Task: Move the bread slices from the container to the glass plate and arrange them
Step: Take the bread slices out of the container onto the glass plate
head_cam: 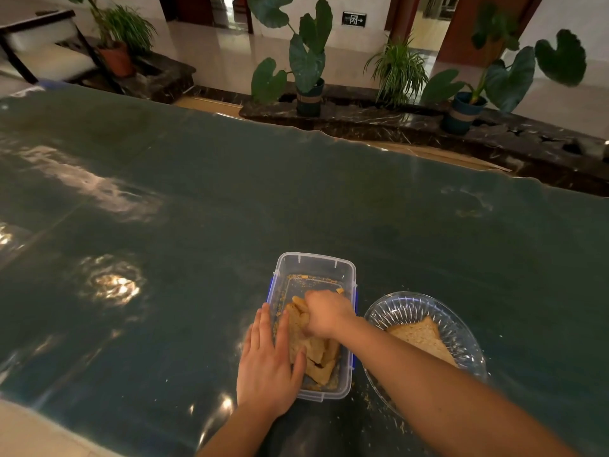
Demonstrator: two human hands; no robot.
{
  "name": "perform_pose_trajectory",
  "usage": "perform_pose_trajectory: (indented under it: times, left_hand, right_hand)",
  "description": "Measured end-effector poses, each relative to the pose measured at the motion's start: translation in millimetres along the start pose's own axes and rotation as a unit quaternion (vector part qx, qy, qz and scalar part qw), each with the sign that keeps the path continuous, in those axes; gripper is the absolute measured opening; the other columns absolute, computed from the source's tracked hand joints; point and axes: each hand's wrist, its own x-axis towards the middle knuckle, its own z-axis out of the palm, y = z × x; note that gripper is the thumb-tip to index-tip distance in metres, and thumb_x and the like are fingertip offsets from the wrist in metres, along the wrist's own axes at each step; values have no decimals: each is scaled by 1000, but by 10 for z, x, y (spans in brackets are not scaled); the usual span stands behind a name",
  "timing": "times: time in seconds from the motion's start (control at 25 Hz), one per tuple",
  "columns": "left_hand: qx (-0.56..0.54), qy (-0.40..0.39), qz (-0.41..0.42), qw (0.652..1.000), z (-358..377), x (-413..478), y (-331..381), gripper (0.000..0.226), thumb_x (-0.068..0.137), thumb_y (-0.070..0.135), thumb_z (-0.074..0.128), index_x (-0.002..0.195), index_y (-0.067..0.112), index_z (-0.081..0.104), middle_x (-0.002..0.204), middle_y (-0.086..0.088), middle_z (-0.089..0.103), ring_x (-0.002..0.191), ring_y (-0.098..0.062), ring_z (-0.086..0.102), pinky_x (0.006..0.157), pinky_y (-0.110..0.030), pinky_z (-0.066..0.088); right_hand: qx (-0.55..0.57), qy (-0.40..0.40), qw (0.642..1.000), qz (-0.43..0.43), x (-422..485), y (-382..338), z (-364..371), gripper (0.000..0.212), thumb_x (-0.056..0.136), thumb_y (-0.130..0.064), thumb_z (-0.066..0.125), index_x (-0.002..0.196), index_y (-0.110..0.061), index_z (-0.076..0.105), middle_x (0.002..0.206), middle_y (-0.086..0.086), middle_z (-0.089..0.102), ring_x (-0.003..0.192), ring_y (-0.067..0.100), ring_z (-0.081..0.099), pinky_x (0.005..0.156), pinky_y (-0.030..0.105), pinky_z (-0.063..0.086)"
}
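A clear plastic container [316, 262] with blue clips sits on the table near me. Several bread slices [318, 352] lie in its near half, with crumbs around them. My right hand [324, 313] reaches into the container and its fingers are closed on the top bread slice. My left hand [267, 361] rests flat against the container's left wall, the thumb over the rim touching the bread. To the right stands a ribbed glass plate [402, 306] holding one bread slice [421, 339], partly hidden by my right forearm.
The table [230, 209] has a glossy dark green cover with light reflections. Crumbs lie scattered near the plate. Beyond the far edge, potted plants [308, 67] stand on a dark marble ledge. A dark chair [43, 44] is at the back left.
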Motion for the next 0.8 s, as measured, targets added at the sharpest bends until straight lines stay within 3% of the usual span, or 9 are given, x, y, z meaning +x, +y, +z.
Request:
perform_pose_trajectory:
  times: [0.28,0.52,0.68,0.8]
  left_hand:
    - [-15,-3,0,1000,-9,-4,6,71,94,53,30,153,15,27,161,-20,20,148,-34,22,118,-46,27]
    - [-20,-4,-4,1000,-1,3,16,73,92,56,27,154,18,24,162,-18,17,149,-33,20,119,-45,24]
    - [-38,-5,-8,999,15,28,-20,75,91,61,22,155,21,20,163,-14,16,149,-31,19,120,-44,24]
    - [-45,-10,-5,999,3,68,-52,76,91,62,18,155,21,17,164,-13,14,150,-29,16,121,-44,23]
  right_hand:
    - [169,105,974,110,-351,287,-412,49,57,-46,81,85,-27,46,90,-1,64,85,27,64,63,32,43]
    - [371,210,882,202,-1024,1068,-654,43,56,-39,88,81,-24,57,80,-8,64,73,15,63,58,32,46]
    - [472,208,821,244,-1384,1475,-370,44,60,-25,92,90,-12,63,85,3,70,75,20,68,65,40,56]
    - [517,165,796,266,-1489,1643,-66,50,62,-20,92,100,-11,62,95,5,71,82,22,71,75,43,61]
